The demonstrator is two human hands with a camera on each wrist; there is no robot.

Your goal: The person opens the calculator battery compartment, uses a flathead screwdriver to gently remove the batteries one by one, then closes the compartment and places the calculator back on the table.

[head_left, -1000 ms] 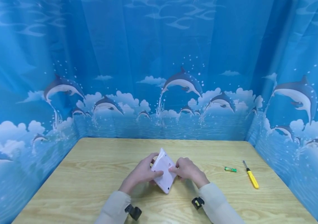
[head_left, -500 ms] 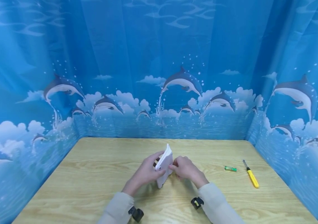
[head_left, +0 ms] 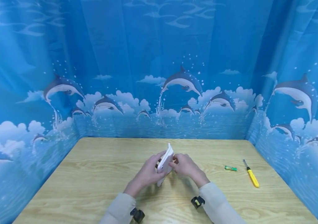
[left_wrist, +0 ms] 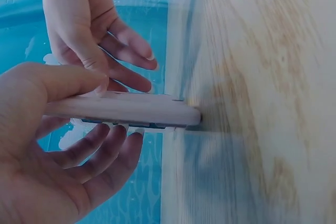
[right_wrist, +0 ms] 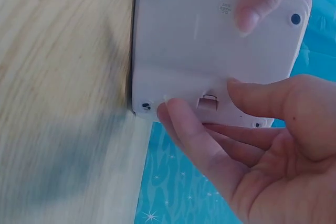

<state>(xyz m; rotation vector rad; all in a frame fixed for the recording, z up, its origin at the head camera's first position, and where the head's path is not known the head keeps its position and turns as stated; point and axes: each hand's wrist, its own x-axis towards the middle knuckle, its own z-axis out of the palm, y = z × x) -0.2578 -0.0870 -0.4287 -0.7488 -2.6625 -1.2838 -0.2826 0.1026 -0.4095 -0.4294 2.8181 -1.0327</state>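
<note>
A white desktop calculator (head_left: 165, 165) stands on edge over the middle of the table. My left hand (head_left: 147, 171) grips its left side, thumb on the back and fingers along the other face, where dark keys show slightly in the left wrist view. Round dark feet, a small label and a square notch (right_wrist: 208, 103) mark the calculator's back (right_wrist: 184, 51) in the right wrist view. My right hand (head_left: 187, 166) touches that back near the notch, with thumb and fingertips spread and the fingers loosely extended. Some of the right fingers pass behind the calculator's edge.
On the right of the wooden table (head_left: 97, 180) lie a green battery (head_left: 230, 168) and a screwdriver (head_left: 252, 177) with a yellow handle. A blue curtain (head_left: 159, 62) with dolphins surrounds the table. A small black camera sits on each wrist.
The calculator has turned from its back facing up to standing nearly edge-on, and shifted slightly away. My left hand moved with it; the right hand stayed close at its back.
</note>
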